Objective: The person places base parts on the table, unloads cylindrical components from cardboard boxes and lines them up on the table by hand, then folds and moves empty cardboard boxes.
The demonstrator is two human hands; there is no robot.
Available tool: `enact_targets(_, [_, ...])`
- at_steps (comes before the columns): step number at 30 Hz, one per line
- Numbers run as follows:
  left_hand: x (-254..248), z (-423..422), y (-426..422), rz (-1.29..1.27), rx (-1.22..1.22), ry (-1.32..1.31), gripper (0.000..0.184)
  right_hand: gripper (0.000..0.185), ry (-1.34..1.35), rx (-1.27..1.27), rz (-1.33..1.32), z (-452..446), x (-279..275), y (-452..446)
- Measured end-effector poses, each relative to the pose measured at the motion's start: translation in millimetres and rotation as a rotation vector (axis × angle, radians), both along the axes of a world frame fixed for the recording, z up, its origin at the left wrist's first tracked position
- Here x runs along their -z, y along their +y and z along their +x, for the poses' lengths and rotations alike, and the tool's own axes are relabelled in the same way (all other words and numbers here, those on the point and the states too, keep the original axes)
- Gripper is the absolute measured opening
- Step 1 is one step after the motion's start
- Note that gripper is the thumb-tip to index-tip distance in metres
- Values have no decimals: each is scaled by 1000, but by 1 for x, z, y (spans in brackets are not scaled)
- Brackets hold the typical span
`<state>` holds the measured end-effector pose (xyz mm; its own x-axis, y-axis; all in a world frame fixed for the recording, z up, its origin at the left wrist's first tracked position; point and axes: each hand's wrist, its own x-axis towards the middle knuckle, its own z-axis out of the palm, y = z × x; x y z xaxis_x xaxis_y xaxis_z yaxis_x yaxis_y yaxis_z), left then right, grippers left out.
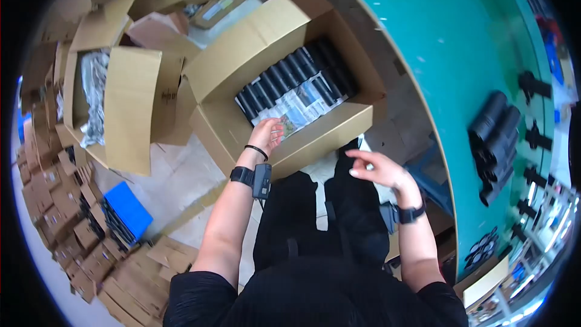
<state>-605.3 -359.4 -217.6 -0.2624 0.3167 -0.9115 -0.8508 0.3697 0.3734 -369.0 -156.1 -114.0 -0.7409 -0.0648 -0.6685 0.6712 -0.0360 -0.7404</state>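
Note:
In the head view an open cardboard box [281,162] stands in front of my legs. Inside lies a row of black cylinders [284,74], with sheets of printed newspaper [302,102] partly over them. My left hand [268,134] reaches over the near side of the box, its slightly bent fingers at the edge of the newspaper; I see no grip on it. My right hand [378,169] hovers above my right knee, outside the box, with index finger and thumb apart and nothing between them.
A green-topped table [417,54] curves along the right, bearing black cylindrical parts [495,139]. On the left stands another open carton [134,109] with crumpled plastic inside. Several small boxes [54,206] are stacked beyond a blue bin [128,209]. Flattened cardboard [136,278] lies at lower left.

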Motion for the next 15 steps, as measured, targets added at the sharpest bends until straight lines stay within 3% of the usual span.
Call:
enact_targets(1, [15, -4, -8, -18, -33, -15, 19, 47, -63, -134, 102, -28, 22, 2])
enact_targets(3, [56, -13, -12, -75, -48, -123, 21, 47, 65, -351, 356, -64, 93, 12])
enact_targets(5, [99, -17, -8, -111, -88, -200, 22, 46, -51, -579, 375, -117, 137, 42])
enact_targets(7, [135, -24, 11, -117, 0, -213, 24, 32, -563, -602, 282, -163, 186, 75])
enact_targets(9, [166, -25, 39, -110, 27, -194, 26, 34, -740, -715, 419, -198, 224, 101])
enact_targets(12, [227, -26, 80, -85, 94, -244, 30, 34, -826, -794, 448, -219, 295, 119])
enact_targets(15, [292, -10, 105, -72, 138, -275, 35, 31, -910, -842, 736, -219, 353, 126])
